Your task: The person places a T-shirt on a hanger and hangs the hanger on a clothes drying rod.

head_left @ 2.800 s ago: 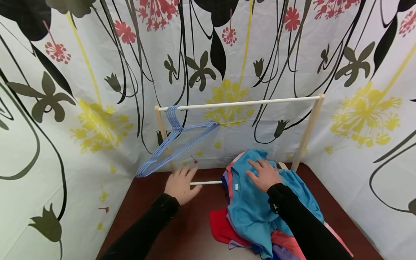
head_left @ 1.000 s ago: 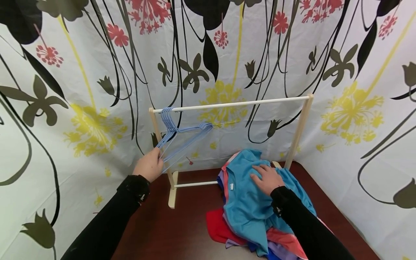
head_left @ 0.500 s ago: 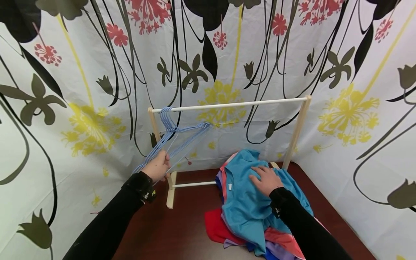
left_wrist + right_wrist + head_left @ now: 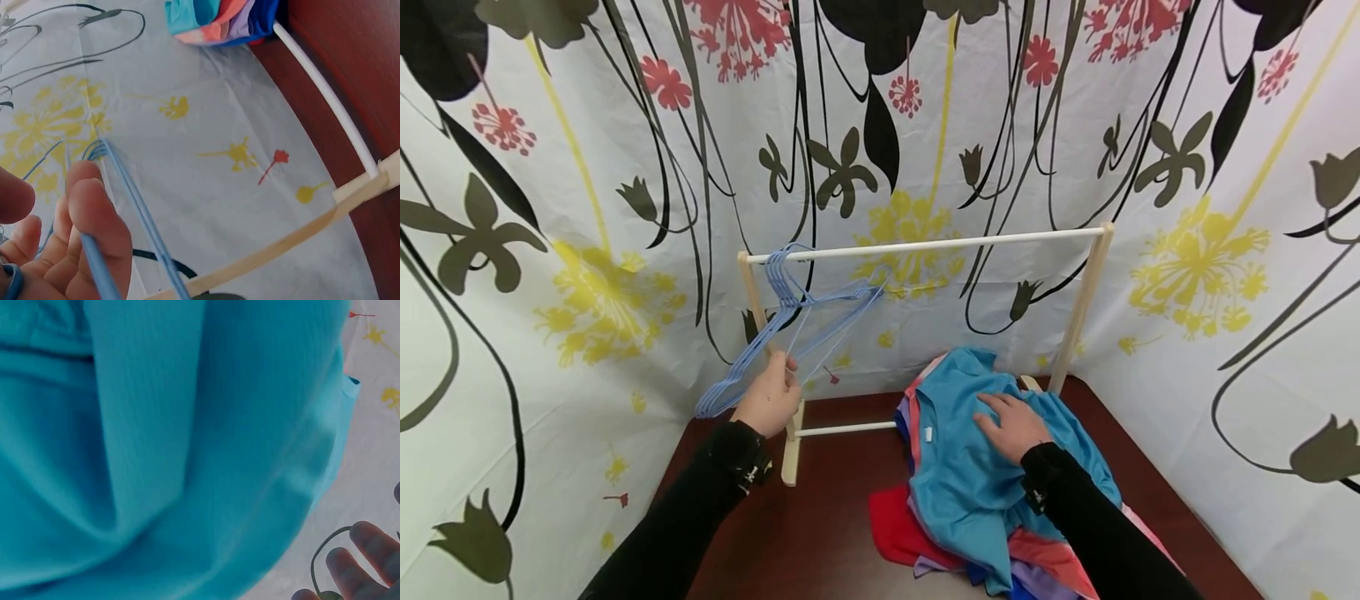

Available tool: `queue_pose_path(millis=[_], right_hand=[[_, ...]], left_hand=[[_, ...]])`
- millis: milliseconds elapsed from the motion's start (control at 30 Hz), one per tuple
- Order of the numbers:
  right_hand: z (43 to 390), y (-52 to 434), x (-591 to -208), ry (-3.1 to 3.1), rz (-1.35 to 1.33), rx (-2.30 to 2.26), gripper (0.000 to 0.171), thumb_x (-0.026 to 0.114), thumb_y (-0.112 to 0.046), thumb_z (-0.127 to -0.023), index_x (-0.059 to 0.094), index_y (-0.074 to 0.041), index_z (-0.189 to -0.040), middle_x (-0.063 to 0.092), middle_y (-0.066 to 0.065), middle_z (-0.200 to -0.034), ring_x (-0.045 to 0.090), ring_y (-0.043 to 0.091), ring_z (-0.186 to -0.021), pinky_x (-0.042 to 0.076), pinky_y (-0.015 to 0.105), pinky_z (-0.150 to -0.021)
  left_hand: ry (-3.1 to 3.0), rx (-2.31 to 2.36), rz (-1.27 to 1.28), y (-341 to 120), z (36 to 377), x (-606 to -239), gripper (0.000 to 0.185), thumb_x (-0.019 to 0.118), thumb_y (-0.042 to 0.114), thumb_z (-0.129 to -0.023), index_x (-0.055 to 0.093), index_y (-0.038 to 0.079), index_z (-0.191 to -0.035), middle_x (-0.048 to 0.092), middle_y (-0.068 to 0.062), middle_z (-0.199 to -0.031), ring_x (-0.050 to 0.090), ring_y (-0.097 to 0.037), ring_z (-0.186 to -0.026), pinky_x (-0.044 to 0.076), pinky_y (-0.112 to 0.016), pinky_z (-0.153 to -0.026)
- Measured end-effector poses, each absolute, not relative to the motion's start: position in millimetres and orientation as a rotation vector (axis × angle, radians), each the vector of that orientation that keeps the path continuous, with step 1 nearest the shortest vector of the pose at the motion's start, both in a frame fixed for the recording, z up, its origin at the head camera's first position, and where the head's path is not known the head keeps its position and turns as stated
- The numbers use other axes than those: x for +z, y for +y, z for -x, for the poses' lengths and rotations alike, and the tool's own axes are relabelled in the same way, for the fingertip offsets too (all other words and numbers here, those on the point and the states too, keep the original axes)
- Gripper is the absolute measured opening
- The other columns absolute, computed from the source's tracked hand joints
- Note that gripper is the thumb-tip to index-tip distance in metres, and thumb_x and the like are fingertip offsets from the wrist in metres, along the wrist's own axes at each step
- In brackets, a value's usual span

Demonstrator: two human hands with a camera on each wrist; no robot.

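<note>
The left hand (image 4: 771,400) pinched one thin blue wire hanger (image 4: 790,329) among several hung at the left end of the rack's white rail (image 4: 925,244); light and springy, it looked best held near its shoulder. The right hand (image 4: 1011,425) lay flat, fingers relaxed, on the soft turquoise shirt (image 4: 970,483) topping the bench's clothes pile.

Head camera is looking forward and down over the rack (image 4: 925,245). Left wrist camera is sitting close, sharing its base. Right wrist camera is seemingly pressing near blue shirt (image 4: 175,444).
</note>
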State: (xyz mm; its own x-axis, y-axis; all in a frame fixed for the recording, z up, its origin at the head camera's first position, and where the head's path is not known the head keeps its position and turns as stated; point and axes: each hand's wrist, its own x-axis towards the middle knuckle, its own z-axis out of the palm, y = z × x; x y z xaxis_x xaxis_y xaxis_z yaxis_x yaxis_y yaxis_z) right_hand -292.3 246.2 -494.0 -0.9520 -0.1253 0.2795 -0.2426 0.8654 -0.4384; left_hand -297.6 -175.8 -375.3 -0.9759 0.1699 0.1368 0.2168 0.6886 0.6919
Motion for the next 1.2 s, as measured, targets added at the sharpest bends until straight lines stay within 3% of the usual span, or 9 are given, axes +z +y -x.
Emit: queue_pose_path(millis=[133, 533, 1200], right_hand=[[292, 244, -499, -2.788, -0.291, 0.744, 0.055, 0.048, -0.046, -0.106, 0.052, -0.01, -0.147, 0.05, 0.023, -0.146, 0.043, 0.047, -0.135, 0.033, 0.059, -0.109], [286, 242, -509, -2.84, -0.28, 0.822, 0.048, 0.058, -0.029, -0.104, 0.053, -0.003, -0.144, 0.051, 0.025, -0.143, 0.046, 0.048, -0.131, 0.036, 0.058, -0.107], [343, 201, -489, -2.936, -0.306, 0.874, 0.043, 0.058, -0.018, -0.102, 0.056, -0.001, -0.141, 0.056, 0.021, -0.139, 0.051, 0.041, -0.128, 0.041, 0.055, -0.104]], left_hand=[[-2.816, -1.199, 0.33, -170, 285, -391, 0.028, 0.043, 0.011, -0.101, 0.042, 0.011, -0.13, 0.059, -0.012, -0.106, 0.055, -0.022, -0.068, 0.045, -0.037, -0.062], [-2.838, -1.108, 0.414, -150, 255, -454, 0.027, 0.051, 0.005, -0.095, 0.048, 0.01, -0.121, 0.054, -0.001, -0.079, 0.049, -0.015, -0.057, 0.043, -0.034, -0.058], [-2.864, -1.03, 0.41, -140, 236, -473, 0.028, 0.056, 0.008, -0.093, 0.052, 0.008, -0.121, 0.052, 0.005, -0.078, 0.051, -0.011, -0.064, 0.044, -0.032, -0.061]])
